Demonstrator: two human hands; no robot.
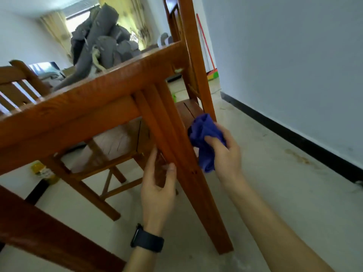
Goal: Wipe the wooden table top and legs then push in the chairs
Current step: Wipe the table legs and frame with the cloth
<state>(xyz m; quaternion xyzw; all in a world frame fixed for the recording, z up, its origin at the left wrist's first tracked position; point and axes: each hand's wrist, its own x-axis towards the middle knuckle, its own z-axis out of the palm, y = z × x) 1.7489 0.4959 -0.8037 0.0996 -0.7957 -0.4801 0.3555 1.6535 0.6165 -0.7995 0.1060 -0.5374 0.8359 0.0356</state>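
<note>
My left hand (159, 185) grips the counter leg (204, 213); my right hand (225, 154) clamps the bunched blue cloth (204, 134), which may skid off the narrow edge.

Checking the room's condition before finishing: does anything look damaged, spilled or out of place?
Yes. A brownish stain marks the floor beside the black baseboard on the right, like a dried spill. A pale, chipped-looking spot shows on the table edge near its corner.
</note>
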